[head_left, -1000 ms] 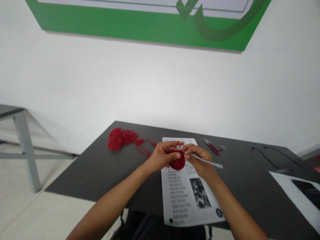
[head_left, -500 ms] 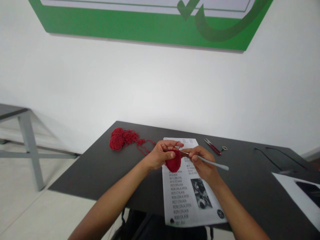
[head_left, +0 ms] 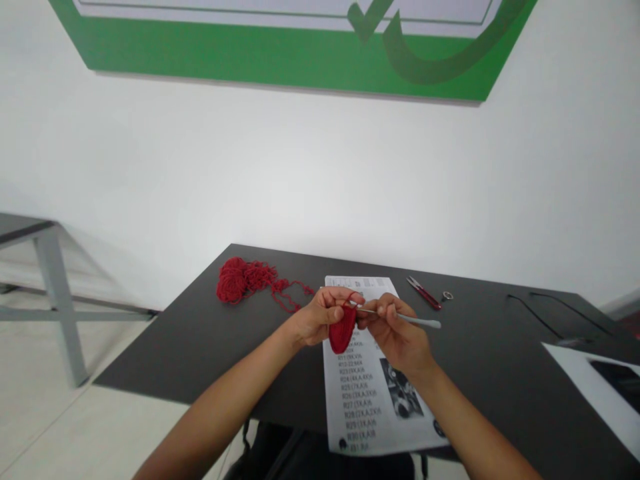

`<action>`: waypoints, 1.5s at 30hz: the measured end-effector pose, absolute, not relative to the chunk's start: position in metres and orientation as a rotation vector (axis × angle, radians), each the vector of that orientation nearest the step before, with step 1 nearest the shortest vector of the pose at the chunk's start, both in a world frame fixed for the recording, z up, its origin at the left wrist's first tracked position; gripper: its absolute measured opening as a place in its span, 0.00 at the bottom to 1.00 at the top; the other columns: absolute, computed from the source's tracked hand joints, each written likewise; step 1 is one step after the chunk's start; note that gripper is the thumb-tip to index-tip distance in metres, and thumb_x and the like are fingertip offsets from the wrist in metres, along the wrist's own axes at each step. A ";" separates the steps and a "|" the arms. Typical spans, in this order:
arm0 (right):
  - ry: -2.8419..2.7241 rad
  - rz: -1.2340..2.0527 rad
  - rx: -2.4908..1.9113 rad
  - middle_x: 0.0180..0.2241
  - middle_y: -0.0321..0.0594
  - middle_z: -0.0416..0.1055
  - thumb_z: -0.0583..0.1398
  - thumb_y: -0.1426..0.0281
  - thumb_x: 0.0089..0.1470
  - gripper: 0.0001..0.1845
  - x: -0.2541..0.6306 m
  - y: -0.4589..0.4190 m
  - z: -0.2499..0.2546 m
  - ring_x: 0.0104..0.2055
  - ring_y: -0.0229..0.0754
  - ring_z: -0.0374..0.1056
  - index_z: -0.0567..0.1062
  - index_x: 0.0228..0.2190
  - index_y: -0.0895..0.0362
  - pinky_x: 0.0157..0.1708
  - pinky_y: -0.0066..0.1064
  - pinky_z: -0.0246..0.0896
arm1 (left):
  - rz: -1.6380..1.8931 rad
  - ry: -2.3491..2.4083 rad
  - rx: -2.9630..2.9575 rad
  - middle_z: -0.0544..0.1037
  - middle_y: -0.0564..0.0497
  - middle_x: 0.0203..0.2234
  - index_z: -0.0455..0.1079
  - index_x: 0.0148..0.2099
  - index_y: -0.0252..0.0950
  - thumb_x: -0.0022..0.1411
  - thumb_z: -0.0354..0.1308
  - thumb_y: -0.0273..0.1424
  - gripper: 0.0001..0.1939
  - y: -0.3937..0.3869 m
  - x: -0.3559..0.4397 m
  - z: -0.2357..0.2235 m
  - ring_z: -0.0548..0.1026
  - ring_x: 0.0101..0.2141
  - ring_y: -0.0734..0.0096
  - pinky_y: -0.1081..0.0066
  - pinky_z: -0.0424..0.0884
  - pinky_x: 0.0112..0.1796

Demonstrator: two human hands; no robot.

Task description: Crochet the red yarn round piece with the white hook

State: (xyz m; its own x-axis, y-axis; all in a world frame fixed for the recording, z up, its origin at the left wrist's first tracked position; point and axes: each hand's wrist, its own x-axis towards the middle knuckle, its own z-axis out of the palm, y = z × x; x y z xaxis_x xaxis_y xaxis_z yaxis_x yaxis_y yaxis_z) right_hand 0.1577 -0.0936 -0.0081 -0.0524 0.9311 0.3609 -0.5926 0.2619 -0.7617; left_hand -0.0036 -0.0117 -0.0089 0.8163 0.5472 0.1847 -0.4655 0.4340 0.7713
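Between thumb and fingers, my left hand (head_left: 323, 315) pinches a small red crochet piece (head_left: 342, 331) that hangs down over the printed sheet. A strand of red yarn loops over the left forefinger. My right hand (head_left: 400, 332) is closed around a crochet hook (head_left: 419, 321) with a pale grey handle. The hook's thin metal shaft points left, its tip at the top edge of the crochet piece; whether a loop is on it I cannot tell. From the left hand the yarn trails back to a tangled red ball of yarn (head_left: 234, 281) at the table's far left.
Under my hands lies a printed pattern sheet (head_left: 357, 407) on the dark table (head_left: 280, 380). Small red-handled scissors (head_left: 424, 293) and a ring-like metal piece (head_left: 447, 295) lie behind my right hand. Eyeglasses (head_left: 545, 320) and white paper (head_left: 585, 387) are at right.
My right hand and the hook have moved left, closer to my left hand, and the hook lies flatter. The crochet piece has turned and now appears narrower and slightly lower.
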 end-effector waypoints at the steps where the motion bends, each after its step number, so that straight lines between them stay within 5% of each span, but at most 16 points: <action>1: -0.968 1.306 -0.434 0.35 0.35 0.81 0.66 0.59 0.59 0.10 0.158 -0.092 -0.010 0.35 0.38 0.77 0.77 0.30 0.51 0.38 0.32 0.75 | 0.656 0.125 0.974 0.85 0.45 0.30 0.80 0.43 0.31 0.44 0.79 0.39 0.26 -0.012 -0.002 -0.007 0.83 0.31 0.66 0.73 0.76 0.34; 7: -1.046 0.897 -0.712 0.35 0.35 0.79 0.67 0.56 0.57 0.12 0.165 -0.081 -0.026 0.39 0.39 0.76 0.79 0.32 0.51 0.41 0.31 0.73 | 0.860 0.368 1.221 0.85 0.47 0.30 0.80 0.44 0.32 0.42 0.79 0.34 0.25 -0.011 0.005 -0.001 0.81 0.29 0.68 0.71 0.75 0.34; 12: -1.162 0.605 -0.988 0.34 0.36 0.80 0.68 0.58 0.56 0.11 0.167 -0.086 -0.024 0.34 0.39 0.76 0.80 0.36 0.52 0.33 0.28 0.70 | 0.857 0.453 1.278 0.85 0.46 0.31 0.80 0.46 0.32 0.42 0.78 0.36 0.27 -0.011 0.006 -0.004 0.79 0.28 0.69 0.71 0.73 0.33; 21: -1.215 0.378 -1.049 0.33 0.37 0.80 0.63 0.55 0.61 0.15 0.165 -0.089 -0.014 0.36 0.40 0.76 0.79 0.33 0.53 0.37 0.30 0.70 | 0.847 0.490 1.310 0.82 0.49 0.27 0.79 0.49 0.31 0.43 0.78 0.37 0.31 -0.013 0.008 -0.007 0.76 0.27 0.72 0.73 0.70 0.32; 35: -1.448 0.220 -0.967 0.36 0.37 0.78 0.60 0.66 0.65 0.07 0.172 -0.090 -0.016 0.40 0.41 0.75 0.77 0.36 0.52 0.41 0.33 0.71 | 0.875 0.530 1.343 0.78 0.52 0.25 0.79 0.47 0.30 0.43 0.77 0.36 0.28 -0.016 0.010 -0.004 0.72 0.25 0.77 0.75 0.67 0.30; 45: -1.680 -0.114 -0.980 0.40 0.40 0.77 0.59 0.74 0.64 0.07 0.173 -0.089 -0.023 0.43 0.44 0.75 0.75 0.40 0.50 0.45 0.40 0.75 | 0.976 0.601 1.571 0.84 0.42 0.38 0.79 0.53 0.32 0.52 0.73 0.37 0.27 -0.015 0.007 -0.011 0.81 0.36 0.63 0.68 0.77 0.39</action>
